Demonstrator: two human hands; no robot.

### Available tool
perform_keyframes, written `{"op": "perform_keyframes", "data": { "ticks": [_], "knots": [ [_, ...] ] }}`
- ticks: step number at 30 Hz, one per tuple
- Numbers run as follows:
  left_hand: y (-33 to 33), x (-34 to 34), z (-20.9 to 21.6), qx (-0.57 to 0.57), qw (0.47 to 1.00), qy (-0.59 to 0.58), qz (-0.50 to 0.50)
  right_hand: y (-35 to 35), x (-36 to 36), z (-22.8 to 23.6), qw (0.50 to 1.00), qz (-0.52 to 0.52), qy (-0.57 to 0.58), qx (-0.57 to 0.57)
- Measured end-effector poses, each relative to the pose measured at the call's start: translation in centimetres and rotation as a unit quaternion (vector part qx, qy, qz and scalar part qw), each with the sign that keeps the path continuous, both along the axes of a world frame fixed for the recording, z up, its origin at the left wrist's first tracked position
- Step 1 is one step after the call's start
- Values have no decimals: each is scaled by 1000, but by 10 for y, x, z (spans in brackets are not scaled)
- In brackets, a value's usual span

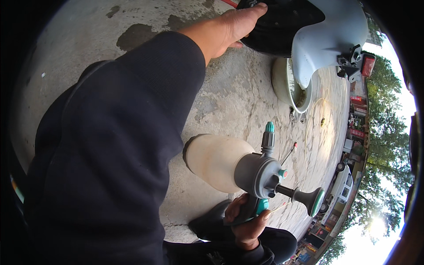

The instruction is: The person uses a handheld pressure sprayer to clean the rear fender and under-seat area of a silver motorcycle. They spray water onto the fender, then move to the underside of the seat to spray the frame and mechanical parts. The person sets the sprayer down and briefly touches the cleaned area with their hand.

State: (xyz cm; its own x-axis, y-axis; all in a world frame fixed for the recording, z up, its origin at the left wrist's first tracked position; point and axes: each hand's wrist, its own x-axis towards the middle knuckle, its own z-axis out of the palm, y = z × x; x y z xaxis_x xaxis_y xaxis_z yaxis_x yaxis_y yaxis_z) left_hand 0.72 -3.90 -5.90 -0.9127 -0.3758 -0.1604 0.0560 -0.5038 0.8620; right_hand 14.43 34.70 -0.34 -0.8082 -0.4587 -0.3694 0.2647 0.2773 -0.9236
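Note:
My left hand (240,26) reaches out at the top, thumb on the black inner face of a curved grey fender-like panel (329,35) and fingers curled at its edge. A metal bracket and red reflector (368,65) are fixed to the panel. Lower down, my right hand (249,223) wraps around the handle of a pump sprayer (221,163), its thumb by the green trigger. The sprayer has a cloudy whitish tank, a grey head, a nozzle with a green tip and a pump plunger with a round knob. The whole scene appears turned on its side.
Below the panel, a pale round basin (278,84) stands on the wet-stained concrete floor (229,97). A yellowish hose (326,95) and a thin red-tipped rod (289,152) lie beyond. Farther off are a white vehicle (342,190), cluttered shelving and trees (382,145).

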Motion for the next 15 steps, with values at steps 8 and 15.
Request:
{"op": "perform_keyframes", "data": {
  "ticks": [8,15],
  "knots": [
    [-2,1,11,-3,1000,-16,-20,0,4,6,1000,20,4,6],
    [0,12,15,-12,1000,-4,-14,-3,5,8,998,42,4,37]
  ]
}}
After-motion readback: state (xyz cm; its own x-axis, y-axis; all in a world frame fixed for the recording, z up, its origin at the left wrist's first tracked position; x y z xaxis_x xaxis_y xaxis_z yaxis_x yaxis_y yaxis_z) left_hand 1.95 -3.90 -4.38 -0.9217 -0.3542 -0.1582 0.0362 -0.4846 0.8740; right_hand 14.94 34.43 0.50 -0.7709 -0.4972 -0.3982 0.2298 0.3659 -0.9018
